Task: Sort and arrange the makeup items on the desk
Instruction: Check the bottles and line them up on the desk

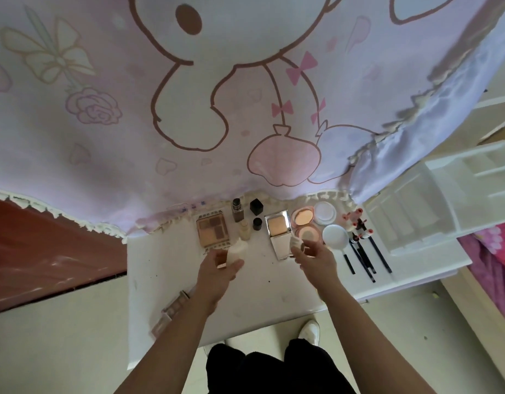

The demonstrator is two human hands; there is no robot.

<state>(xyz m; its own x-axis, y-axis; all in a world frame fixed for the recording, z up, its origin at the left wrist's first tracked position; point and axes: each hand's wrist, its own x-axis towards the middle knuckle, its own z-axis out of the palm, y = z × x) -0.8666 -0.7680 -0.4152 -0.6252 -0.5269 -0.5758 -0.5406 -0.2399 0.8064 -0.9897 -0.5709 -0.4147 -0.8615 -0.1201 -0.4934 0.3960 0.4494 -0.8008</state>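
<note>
So the white table point(166, 268) has most of the makeup lined up along its far edge, up at 12 o'clock under the cartoon curtain point(160, 109). The white organizer point(433, 206) at about 2 o'clock looks empty from here, and nothing's gone into its slots.

In the row: an eyeshadow palette point(212, 231), an open mirrored compact point(277, 231), a round white case point(335, 236) and a bunch of black-handled brushes point(365, 257) over at 3 o'clock. One more palette point(171, 311) sits alone down at 7 o'clock, well apart from the rest.

The left hand point(217, 273) is wrapped around a pale bottle point(236, 251) and also seems to pinch something small and rose-gold, hard to say what. The right hand point(312, 255) has its fingers closed loosely on a small whitish puff or sponge point(297, 241), right by the compact's near edge.

My read is we're mid-sort, with both hands carrying pieces to their groups. The bottle probably belongs next to the other bottles point(240, 220) at 12 o'clock, set upright without knocking them. The sponge likely goes by the powders.
</note>
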